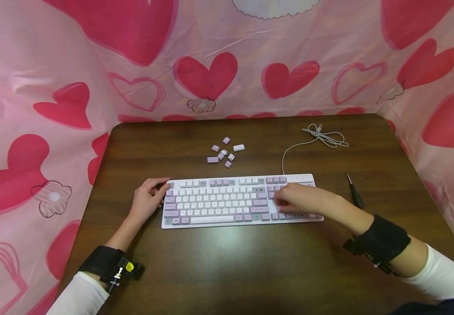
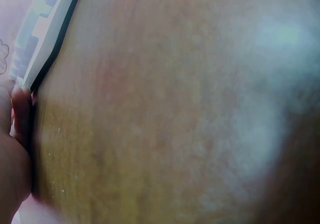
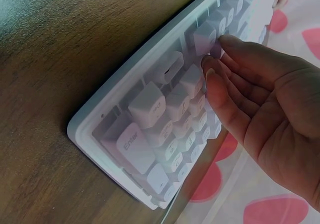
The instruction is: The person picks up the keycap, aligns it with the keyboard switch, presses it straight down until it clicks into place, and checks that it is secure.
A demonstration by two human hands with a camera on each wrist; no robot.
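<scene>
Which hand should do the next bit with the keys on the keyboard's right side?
Probably the right hand: its fingers are by those keys. The left hand is at the opposite end of the keyboard, so it would need to reach across.

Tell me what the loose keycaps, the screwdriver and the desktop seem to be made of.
Loose keycaps: probably molded plastic, fairly matte, judging by their even white and lilac color and clean edges.
Screwdriver: likely a metal shaft, thin and pale; the dark handle could be plastic or rubber.
Desktop: wood or wood-look laminate, semi-gloss, given its brown grain and soft light reflection.
</scene>
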